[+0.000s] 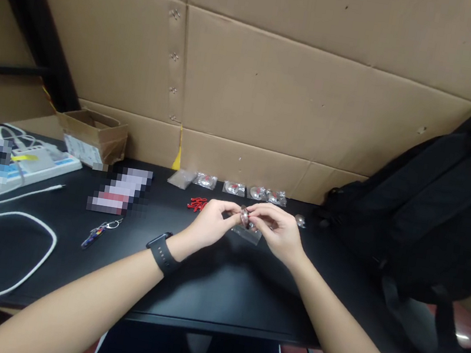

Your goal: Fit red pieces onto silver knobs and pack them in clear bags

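Above the black table (217, 293) my two hands meet at a small shiny metal disc (244, 217), dished like a little cymbal and tilted on edge. My left hand (212, 223), with a dark watch on its wrist, pinches its left side. The fingers of my right hand (278, 231) close on its right side. Beneath them lies a clear plastic bag (248, 235), partly covered by the hands. A bundle of red cords (197, 204) rests just left of my left hand. Another metal disc (300, 221) shows behind my right hand.
Along the cardboard wall (273, 105) lie several bagged metal discs (233, 188). At left are an open cardboard box (94, 136), a keychain (99, 232), a blurred-out packet (121, 191), a power strip (53, 165) and a white cable (52, 231). A black backpack (439, 191) stands at right.
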Demonstrator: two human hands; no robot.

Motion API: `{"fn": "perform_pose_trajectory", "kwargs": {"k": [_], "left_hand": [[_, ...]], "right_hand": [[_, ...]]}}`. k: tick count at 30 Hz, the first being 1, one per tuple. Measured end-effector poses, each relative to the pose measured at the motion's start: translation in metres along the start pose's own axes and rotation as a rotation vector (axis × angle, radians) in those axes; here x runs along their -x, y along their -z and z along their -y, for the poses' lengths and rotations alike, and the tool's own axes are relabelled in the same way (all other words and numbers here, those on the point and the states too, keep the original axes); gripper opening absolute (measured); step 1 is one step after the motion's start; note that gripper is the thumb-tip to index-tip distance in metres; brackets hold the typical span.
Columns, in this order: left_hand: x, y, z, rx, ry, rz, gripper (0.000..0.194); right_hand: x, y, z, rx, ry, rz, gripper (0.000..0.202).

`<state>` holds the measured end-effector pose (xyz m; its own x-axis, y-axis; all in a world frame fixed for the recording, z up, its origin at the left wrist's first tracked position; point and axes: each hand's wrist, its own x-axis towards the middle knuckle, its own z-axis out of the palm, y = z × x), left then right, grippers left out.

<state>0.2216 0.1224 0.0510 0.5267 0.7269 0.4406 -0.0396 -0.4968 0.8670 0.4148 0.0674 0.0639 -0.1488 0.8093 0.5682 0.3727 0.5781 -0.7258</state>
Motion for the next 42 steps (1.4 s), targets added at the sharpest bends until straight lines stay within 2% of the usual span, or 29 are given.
{"fn": "perform_pose_trajectory", "kwargs": {"k": [5, 10, 15, 19, 22, 24, 26, 28, 30, 34, 37, 42], "left_hand": [[-0.001, -0.004, 0.007, 0.05, 0.005, 0.023, 0.023], [-0.004, -0.003, 0.011, 0.17, 0.037, -0.134, 0.028], [0.0, 0.003, 0.001, -0.214, -0.113, -0.004, 0.015], [0.003, 0.002, -0.005, -0.508, -0.168, 0.0, 0.013], [0.002, 0.004, -0.004, -0.666, -0.169, -0.055, 0.012], [0.0, 0.009, -0.001, -0.74, -0.162, -0.084, 0.014], [0.0, 0.014, 0.003, -0.799, -0.143, -0.076, 0.016], [0.0, 0.02, 0.006, -0.848, -0.123, -0.032, 0.017], [0.001, 0.024, 0.009, -0.887, -0.117, 0.032, 0.017], [0.004, 0.027, 0.012, -0.962, -0.156, 0.102, 0.018], [0.005, 0.028, 0.011, -0.996, -0.167, 0.132, 0.018], [0.006, 0.027, 0.006, -1.066, -0.082, 0.202, 0.019]], "right_hand": [[-0.004, 0.003, 0.006, 0.229, 0.11, 0.058, 0.012], [-0.006, 0.007, 0.003, 0.353, 0.162, 0.073, 0.012], [-0.004, 0.005, 0.001, 0.371, 0.16, 0.076, 0.012], [-0.006, 0.005, 0.004, 0.365, 0.176, 0.088, 0.011], [-0.01, 0.022, 0.001, 0.377, 0.167, -0.024, 0.012], [-0.012, 0.045, -0.008, 0.412, 0.113, -0.183, 0.014], [-0.011, 0.07, -0.022, 0.476, 0.011, -0.23, 0.016], [-0.007, 0.091, -0.04, 0.548, -0.104, -0.122, 0.017], [-0.003, 0.102, -0.057, 0.596, -0.21, 0.021, 0.024], [0.001, 0.1, -0.082, 0.586, -0.385, 0.189, 0.035], [0.0, 0.093, -0.088, 0.584, -0.391, 0.263, 0.032], [-0.002, 0.091, -0.089, 0.61, -0.417, 0.265, 0.016]]}}
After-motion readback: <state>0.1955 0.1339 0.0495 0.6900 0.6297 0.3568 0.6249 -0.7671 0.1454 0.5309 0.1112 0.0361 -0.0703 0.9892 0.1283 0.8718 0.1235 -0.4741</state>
